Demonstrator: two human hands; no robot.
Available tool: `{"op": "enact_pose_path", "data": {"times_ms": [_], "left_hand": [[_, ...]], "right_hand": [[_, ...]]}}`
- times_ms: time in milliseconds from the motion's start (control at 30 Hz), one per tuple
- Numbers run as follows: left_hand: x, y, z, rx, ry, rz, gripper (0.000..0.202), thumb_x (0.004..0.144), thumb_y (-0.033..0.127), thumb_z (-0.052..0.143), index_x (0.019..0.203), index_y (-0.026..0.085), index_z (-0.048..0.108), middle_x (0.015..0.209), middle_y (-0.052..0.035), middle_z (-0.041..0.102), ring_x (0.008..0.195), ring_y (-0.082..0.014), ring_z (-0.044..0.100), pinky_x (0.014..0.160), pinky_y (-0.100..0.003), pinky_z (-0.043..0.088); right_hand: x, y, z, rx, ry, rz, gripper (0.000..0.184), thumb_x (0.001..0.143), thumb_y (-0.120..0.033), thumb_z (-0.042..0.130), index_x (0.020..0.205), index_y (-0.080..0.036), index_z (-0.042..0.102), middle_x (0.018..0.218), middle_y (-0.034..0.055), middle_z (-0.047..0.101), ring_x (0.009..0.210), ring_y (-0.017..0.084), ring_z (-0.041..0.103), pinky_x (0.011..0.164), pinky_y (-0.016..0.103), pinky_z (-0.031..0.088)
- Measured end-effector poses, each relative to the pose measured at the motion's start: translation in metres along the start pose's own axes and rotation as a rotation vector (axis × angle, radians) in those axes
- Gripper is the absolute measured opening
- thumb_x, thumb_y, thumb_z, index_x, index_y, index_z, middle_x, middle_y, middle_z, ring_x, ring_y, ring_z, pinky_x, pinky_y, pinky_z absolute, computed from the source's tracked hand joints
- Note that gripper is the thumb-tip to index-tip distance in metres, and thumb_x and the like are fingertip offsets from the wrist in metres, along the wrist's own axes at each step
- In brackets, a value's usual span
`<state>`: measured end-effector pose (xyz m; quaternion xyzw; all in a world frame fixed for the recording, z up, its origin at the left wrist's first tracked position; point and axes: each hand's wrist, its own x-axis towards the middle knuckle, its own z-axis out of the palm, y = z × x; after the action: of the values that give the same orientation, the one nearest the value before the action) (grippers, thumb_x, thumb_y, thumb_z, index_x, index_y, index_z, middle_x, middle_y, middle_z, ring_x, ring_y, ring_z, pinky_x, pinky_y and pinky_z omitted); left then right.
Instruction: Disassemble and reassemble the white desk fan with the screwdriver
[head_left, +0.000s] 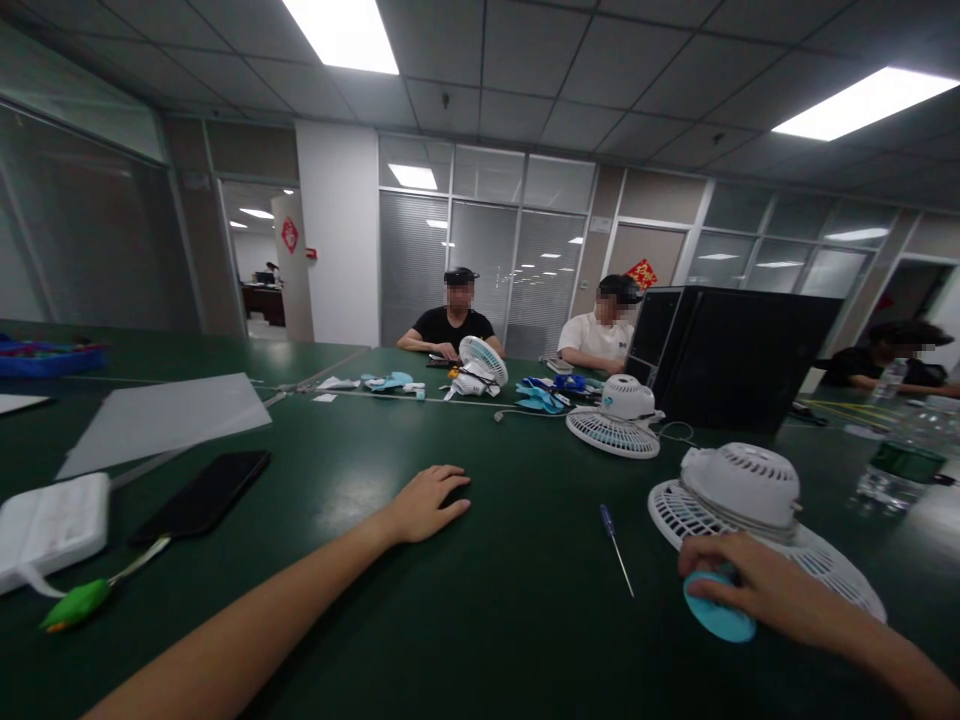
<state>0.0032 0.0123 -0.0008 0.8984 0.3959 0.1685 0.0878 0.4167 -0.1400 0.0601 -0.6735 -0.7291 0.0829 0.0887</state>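
Observation:
My left hand [427,500] lies flat on the green table [487,600], fingers stretched out, holding nothing. My right hand [750,585] is closed round a light blue round part [718,615] at the near edge of a white fan [750,500] that lies face down on its grille. A small blue-handled screwdriver [616,548] lies on the table between my two hands, nearer the right one.
A black phone [202,495], a white box [49,525] and a green clip [75,605] lie at the left. A second white fan [619,418], a black monitor back [735,355] and a water bottle [896,470] stand further off. Three people sit across the table.

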Motion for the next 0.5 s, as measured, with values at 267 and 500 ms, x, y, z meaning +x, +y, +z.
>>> {"op": "enact_pose_path", "data": {"times_ms": [267,500], "left_hand": [[0.0,0.001,-0.001,0.0,-0.007,-0.002,0.049,0.096,0.048,0.042,0.135,0.02,0.054,0.144,-0.0114,0.051,0.134,-0.0269,0.046,0.113,-0.045,0.036],[0.001,0.0,0.002,0.012,0.02,0.009,0.047,0.096,0.046,0.044,0.133,0.021,0.056,0.142,-0.0106,0.054,0.133,-0.0268,0.048,0.112,-0.044,0.036]], "right_hand": [[0.023,-0.001,-0.002,-0.24,0.351,-0.063,0.044,0.083,-0.055,0.05,0.105,-0.023,0.072,0.113,0.0115,0.07,0.105,0.033,0.063,0.086,0.046,0.053],[0.05,0.05,-0.051,-0.477,0.586,0.304,0.079,0.077,-0.07,0.047,0.13,-0.012,0.058,0.135,0.0221,0.055,0.121,0.044,0.051,0.1,0.055,0.042]]}}
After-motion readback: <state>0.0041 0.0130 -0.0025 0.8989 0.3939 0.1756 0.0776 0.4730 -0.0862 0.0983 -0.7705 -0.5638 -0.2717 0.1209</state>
